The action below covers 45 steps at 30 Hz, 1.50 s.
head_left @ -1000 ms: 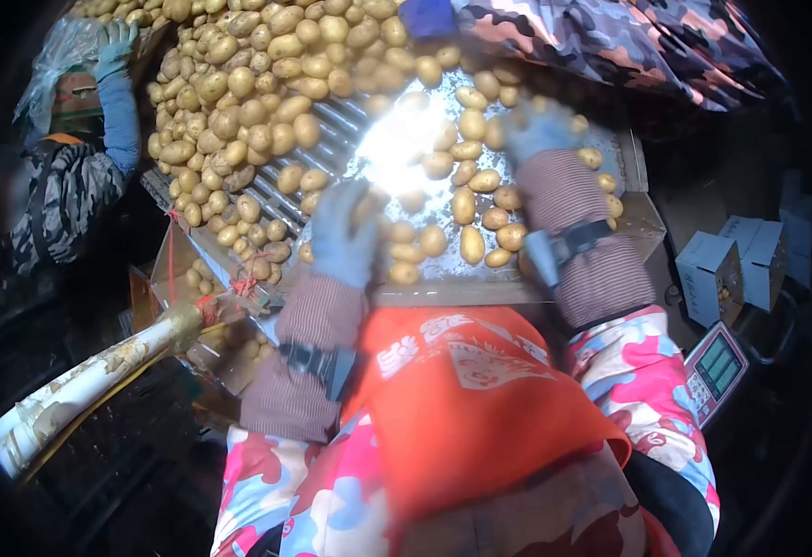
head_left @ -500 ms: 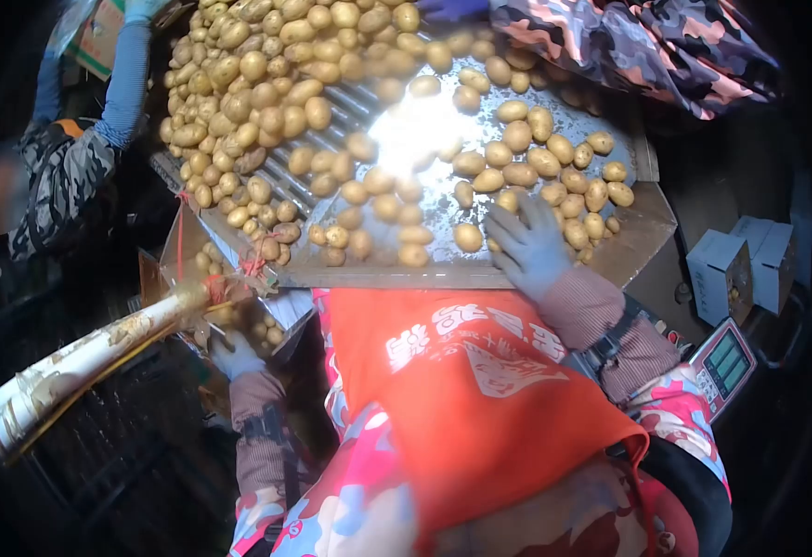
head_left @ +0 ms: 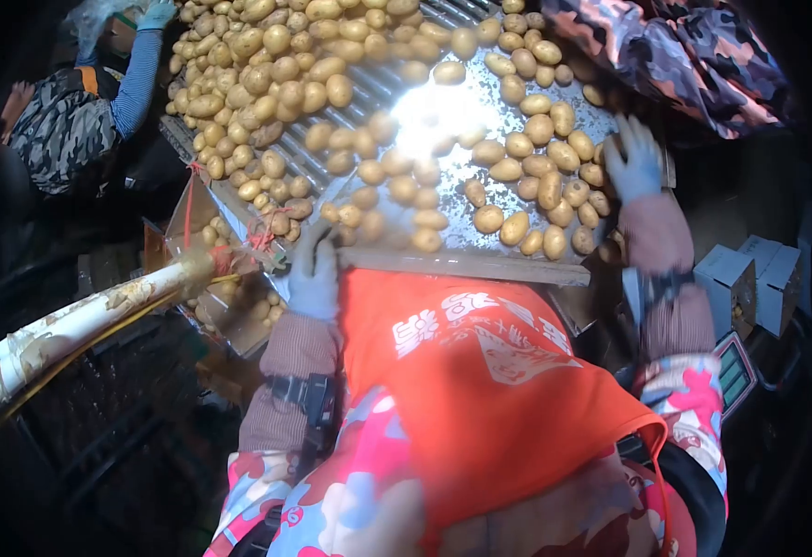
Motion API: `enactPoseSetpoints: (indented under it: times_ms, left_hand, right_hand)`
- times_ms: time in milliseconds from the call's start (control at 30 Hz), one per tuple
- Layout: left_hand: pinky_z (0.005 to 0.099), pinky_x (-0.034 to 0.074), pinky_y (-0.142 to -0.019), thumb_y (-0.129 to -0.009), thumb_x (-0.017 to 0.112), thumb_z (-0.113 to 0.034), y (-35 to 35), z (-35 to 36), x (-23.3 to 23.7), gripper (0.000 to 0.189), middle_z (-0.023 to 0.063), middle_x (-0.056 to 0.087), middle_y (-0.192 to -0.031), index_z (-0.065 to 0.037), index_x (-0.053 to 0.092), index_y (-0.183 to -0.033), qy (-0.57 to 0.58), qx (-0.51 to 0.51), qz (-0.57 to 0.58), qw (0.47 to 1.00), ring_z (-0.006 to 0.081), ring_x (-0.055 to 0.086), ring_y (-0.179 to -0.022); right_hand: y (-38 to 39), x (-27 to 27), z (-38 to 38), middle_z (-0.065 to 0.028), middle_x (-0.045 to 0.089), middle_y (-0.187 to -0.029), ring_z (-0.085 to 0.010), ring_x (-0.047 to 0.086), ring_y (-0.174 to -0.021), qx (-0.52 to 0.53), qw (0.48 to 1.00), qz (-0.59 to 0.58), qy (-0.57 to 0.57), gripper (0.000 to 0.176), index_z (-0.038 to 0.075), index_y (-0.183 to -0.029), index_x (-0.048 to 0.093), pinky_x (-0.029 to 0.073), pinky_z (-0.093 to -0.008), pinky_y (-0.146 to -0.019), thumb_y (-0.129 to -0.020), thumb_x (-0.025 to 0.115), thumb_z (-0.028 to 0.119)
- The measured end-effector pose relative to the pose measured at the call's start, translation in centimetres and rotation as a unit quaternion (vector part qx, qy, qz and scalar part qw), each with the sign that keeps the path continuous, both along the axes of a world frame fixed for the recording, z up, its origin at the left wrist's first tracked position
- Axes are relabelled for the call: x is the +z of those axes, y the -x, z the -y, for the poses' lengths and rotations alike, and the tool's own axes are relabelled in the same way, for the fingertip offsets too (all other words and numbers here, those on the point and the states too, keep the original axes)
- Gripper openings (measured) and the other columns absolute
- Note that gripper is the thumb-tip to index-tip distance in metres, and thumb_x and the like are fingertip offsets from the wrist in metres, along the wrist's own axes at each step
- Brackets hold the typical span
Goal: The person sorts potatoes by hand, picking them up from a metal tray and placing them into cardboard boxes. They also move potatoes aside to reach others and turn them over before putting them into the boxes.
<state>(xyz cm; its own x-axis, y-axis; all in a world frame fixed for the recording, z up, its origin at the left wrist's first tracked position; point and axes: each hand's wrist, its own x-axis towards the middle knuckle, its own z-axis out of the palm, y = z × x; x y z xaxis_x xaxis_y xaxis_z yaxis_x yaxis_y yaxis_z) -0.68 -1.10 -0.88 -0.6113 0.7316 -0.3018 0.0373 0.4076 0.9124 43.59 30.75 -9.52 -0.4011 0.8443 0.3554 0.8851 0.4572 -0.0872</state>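
My left hand (head_left: 311,278), in a pale glove, is at the near left corner of the metal sorting table (head_left: 461,266). Its fingers are stretched out beside a few small potatoes (head_left: 348,216), with nothing visibly held. At the table's right side is my gloved right hand (head_left: 636,160), fingers spread, next to a loose cluster of potatoes (head_left: 550,191). It appears to touch the cluster's outer edge; whether it presses on a potato cannot be made out. Glare whitens the middle of the tabletop.
A large potato heap (head_left: 276,39) covers the far left, beside slatted bars (head_left: 308,160). A white pole (head_left: 81,320) and a carton (head_left: 239,330) with potatoes stand at left. Co-workers' sleeves (head_left: 136,84) reach in on both sides. Boxes (head_left: 726,278) and a scale display (head_left: 733,374) are at right.
My left hand has risen from the carton below to the table's near left corner. My right hand has moved right and away from me, from the near edge to the cluster's outer side.
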Motion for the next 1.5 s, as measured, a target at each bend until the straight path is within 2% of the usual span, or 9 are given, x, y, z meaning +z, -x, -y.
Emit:
enactPoseSetpoints:
  times_ms: [133,367,567,667,900,1133,1200,1267,1500]
  left_hand:
    - [0.0270,0.053,-0.069,-0.102,0.054,-0.018,-1.4,-0.6,-3.7,0.034,0.0133,0.067,-0.114,-0.008,0.059,-0.135,0.035,-0.016,0.063,0.997,0.0126,0.061,-0.077]
    - [0.0271,0.049,-0.064,-0.101,0.054,-0.020,-1.1,-0.7,-3.1,0.036,0.0080,0.068,-0.083,-0.010,0.059,-0.136,0.143,0.002,0.111,0.984,0.0138,0.060,-0.069]
    - [0.0308,0.053,-0.081,-0.100,0.057,-0.017,-1.4,-0.5,-3.2,0.039,0.0135,0.069,-0.110,-0.009,0.058,-0.138,0.137,-0.033,0.112,0.984,0.0198,0.065,-0.092]
    - [0.0338,0.051,-0.096,-0.100,0.056,-0.015,-1.3,0.1,-6.1,0.039,0.0152,0.067,-0.120,-0.005,0.056,-0.138,0.044,-0.238,-0.175,0.954,0.0234,0.064,-0.110]
    - [0.0393,0.045,-0.105,-0.097,0.058,-0.017,-8.6,-6.9,-0.4,0.038,0.0176,0.061,-0.129,-0.008,0.060,-0.134,0.002,-0.391,-0.046,0.919,0.0354,0.059,-0.120]
    - [0.0409,0.050,-0.097,-0.097,0.059,-0.019,-0.1,-9.9,-1.3,0.041,0.0184,0.056,-0.129,-0.007,0.056,-0.136,-0.044,-0.104,-0.291,0.950,0.0326,0.061,-0.111]
    - [0.0417,0.051,-0.096,-0.097,0.058,-0.019,2.1,-11.5,1.2,0.045,0.0195,0.050,-0.135,-0.008,0.053,-0.140,0.045,-0.045,-0.329,0.942,0.0327,0.061,-0.109]
    - [0.0440,0.051,-0.094,-0.095,0.060,-0.027,2.6,-13.1,-4.4,0.051,0.0201,0.045,-0.138,-0.015,0.050,-0.144,0.057,-0.057,-0.148,0.986,0.0345,0.060,-0.109]
    - [0.0443,0.051,-0.094,-0.091,0.063,-0.033,-3.3,-15.7,-2.6,0.046,0.0177,0.063,-0.111,-0.019,0.060,-0.135,-0.064,-0.191,-0.195,0.960,0.0365,0.063,-0.102]
  right_hand:
    - [7.4,1.2,-3.9,-0.0195,0.050,-0.146,-0.0415,0.048,-0.132,-0.034,0.970,-0.030,0.240,0.058,0.015,-0.143,0.054,0.038,-0.0491,-0.112,-0.094,0.057,0.045]
    - [6.2,3.5,5.7,-0.0190,0.044,-0.150,-0.0474,0.040,-0.135,0.166,0.974,-0.008,0.152,0.057,0.019,-0.142,0.056,0.033,-0.0561,-0.113,-0.088,0.067,0.034]
    - [-1.7,4.8,9.5,-0.0216,0.050,-0.142,-0.0448,0.045,-0.130,0.101,0.986,0.066,0.117,0.056,0.012,-0.136,0.059,0.037,-0.0540,-0.108,-0.083,0.069,0.023]
    - [4.8,6.9,12.9,-0.0231,0.054,-0.134,-0.0425,0.052,-0.122,0.104,0.980,-0.006,0.169,0.048,0.005,-0.123,0.063,0.040,-0.0561,-0.101,-0.077,0.069,0.016]
    - [12.3,5.2,7.2,-0.0198,0.050,-0.143,-0.0457,0.047,-0.130,0.238,0.967,0.050,0.077,0.063,0.014,-0.136,0.059,0.036,-0.0585,-0.109,-0.079,0.073,0.035]
    - [6.3,0.4,-1.0,-0.0207,0.046,-0.150,-0.0468,0.040,-0.136,0.065,0.998,0.006,0.012,0.063,0.008,-0.146,0.050,0.034,-0.0528,-0.113,-0.089,0.067,0.029]
    - [7.2,0.6,4.8,-0.0211,0.044,-0.151,-0.0459,0.040,-0.137,0.063,0.984,0.007,0.169,0.064,0.007,-0.147,0.049,0.030,-0.0568,-0.114,-0.090,0.065,0.029]
    - [9.2,3.4,11.2,-0.0206,0.043,-0.152,-0.0454,0.036,-0.140,0.096,0.977,0.148,0.118,0.065,0.005,-0.148,0.047,0.024,-0.0626,-0.115,-0.090,0.063,0.031]
    - [10.7,3.0,13.0,-0.0193,0.042,-0.154,-0.0454,0.033,-0.143,0.117,0.983,0.075,0.120,0.066,0.001,-0.145,0.047,0.018,-0.0658,-0.117,-0.089,0.062,0.034]
